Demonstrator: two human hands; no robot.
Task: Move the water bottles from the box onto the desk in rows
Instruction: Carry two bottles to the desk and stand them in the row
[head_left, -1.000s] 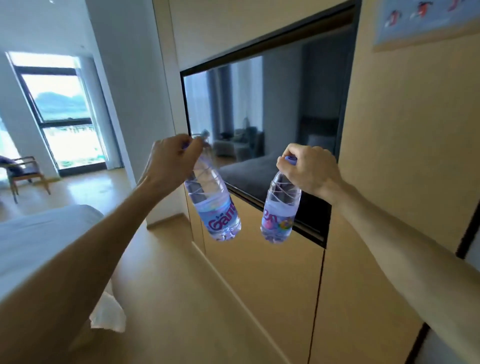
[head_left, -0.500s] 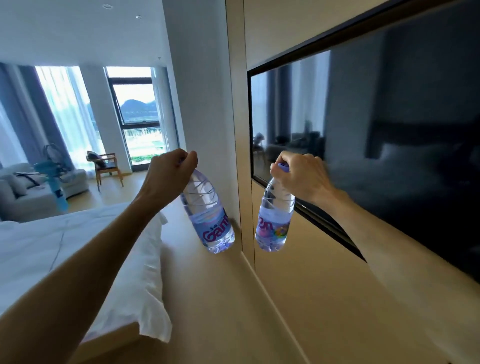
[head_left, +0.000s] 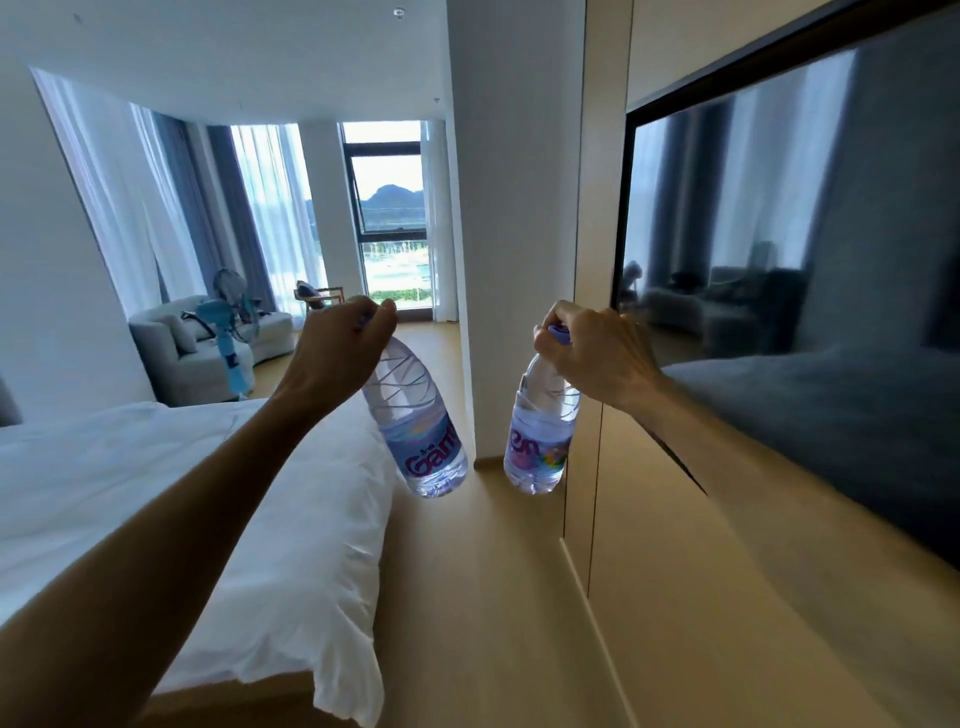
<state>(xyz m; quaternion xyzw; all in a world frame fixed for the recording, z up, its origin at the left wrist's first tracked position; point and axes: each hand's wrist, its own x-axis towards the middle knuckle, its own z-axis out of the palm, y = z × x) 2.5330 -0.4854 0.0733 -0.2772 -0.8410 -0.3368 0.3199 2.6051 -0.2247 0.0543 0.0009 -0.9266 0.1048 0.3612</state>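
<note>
Two bottles in transit: one per hand, both hanging in the air over the floor; neither box nor desk is in view.
Bed (head_left: 156, 493): white bedding, largest item, on the left; its corner lies below the left arm and narrows the passage.
Screen (head_left: 805, 286): dark glass set in the wood wall on the right, close beside the right forearm; a swinging bottle could strike it.
Pillar (head_left: 511, 208): white, straight ahead between the two bottles.
Sofa (head_left: 176, 348): pale, far left by the curtains, with a blue fan just beside it.
Left hand (head_left: 343, 353): fingers curled round the cap of the left bottle (head_left: 421, 436), which tilts outward at its base.
Right hand (head_left: 597, 353): clamped over the purple cap of the right bottle (head_left: 540, 441), hanging nearly upright.
Handling advice: cap-only grips let bottles swing; likely best to walk steadily, keep them apart and clear of the glass.
</note>
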